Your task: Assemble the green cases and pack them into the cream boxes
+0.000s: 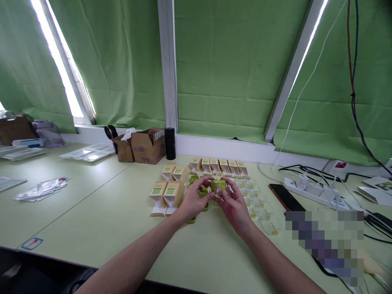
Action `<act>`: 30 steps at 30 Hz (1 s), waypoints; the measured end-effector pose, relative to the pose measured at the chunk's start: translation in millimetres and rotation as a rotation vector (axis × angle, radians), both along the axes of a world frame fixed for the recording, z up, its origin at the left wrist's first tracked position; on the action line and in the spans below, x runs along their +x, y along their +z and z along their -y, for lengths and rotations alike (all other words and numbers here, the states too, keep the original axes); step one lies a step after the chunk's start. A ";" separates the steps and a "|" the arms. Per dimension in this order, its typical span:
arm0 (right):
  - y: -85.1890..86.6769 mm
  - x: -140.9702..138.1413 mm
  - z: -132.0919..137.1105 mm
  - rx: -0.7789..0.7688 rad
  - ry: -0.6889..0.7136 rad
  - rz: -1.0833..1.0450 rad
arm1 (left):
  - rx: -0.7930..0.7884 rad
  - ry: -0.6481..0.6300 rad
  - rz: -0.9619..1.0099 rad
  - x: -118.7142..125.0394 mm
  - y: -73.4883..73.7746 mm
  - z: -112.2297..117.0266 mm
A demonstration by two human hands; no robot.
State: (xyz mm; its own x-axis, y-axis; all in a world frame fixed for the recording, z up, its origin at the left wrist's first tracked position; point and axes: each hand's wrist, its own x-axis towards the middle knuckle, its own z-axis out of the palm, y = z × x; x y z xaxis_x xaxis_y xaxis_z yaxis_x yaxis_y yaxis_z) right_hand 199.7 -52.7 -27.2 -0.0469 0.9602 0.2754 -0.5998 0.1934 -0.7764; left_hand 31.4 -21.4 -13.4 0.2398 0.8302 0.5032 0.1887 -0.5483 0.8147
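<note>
A small olive-green case [218,185] with a loop on top and a see-through lower part is held up above the table between both hands. My left hand [196,198] pinches its left side with thumb and fingers. On the other side, my right hand [234,206] grips it the same way. Behind and below my left hand lie several green pieces [192,220], partly hidden. To the right of my right hand, clear plastic shells [269,226] with yellow spots stand in rows. Open small card boxes [157,197] with green labels are left of my left hand.
More card boxes [225,166] line the back. Brown cartons [147,147] and a black cylinder [170,143] stand by the wall. At right lie a phone [286,197], a power strip [309,192] and cables. White plastic packets [43,190] and a tray [88,152] are at left.
</note>
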 end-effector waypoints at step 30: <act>-4.5 5.2 -1.3 0.019 -0.177 0.083 | 0.020 -0.025 -0.003 -2.2 -2.2 0.5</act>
